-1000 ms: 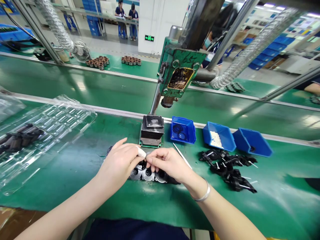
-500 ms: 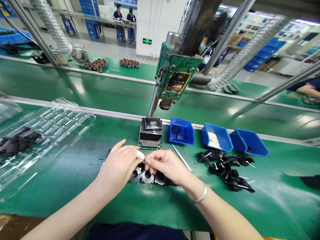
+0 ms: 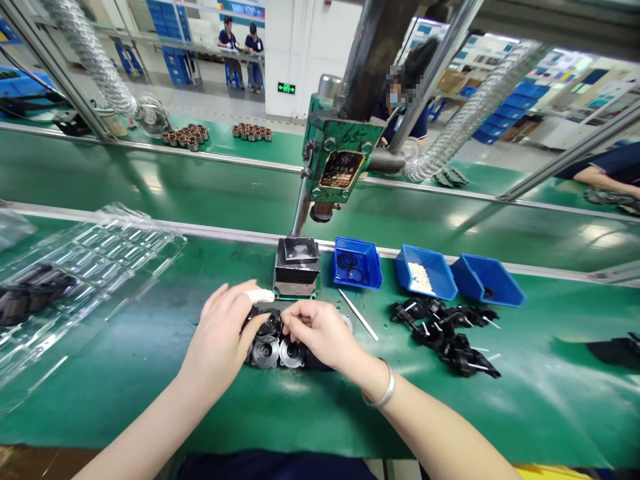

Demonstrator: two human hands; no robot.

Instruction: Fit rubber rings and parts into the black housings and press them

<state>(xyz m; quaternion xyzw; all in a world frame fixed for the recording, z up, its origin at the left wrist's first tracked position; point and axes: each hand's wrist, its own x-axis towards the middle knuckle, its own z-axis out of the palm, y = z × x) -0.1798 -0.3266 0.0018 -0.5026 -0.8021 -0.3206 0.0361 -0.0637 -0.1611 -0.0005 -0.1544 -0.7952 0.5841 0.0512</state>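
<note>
My left hand (image 3: 220, 330), with a white cover on one finger, curls its thumb and fingers around the left side of a black round part (image 3: 271, 323). At that part's right edge my right hand (image 3: 320, 333) pinches with thumb and forefinger; what is between those fingertips is too small to make out. Just below the fingers, silver round housings (image 3: 265, 351) with dark centres stand in a row on the green bench. The hands cover other parts of this group. A white stick-like tool (image 3: 359, 315) lies to the right of my right hand.
A green press (image 3: 335, 160) stands behind the hands, above its black block (image 3: 297, 263). Blue bins hold black rings (image 3: 347, 263), small white pieces (image 3: 421, 279) and a few dark pieces. Black parts with white sticks (image 3: 450, 333) lie right; a clear plastic tray (image 3: 115, 250) lies left.
My fingertips, together half a second ago, have come apart. My left hand has moved left and down onto the black round part, now more exposed. The whole view has shifted slightly.
</note>
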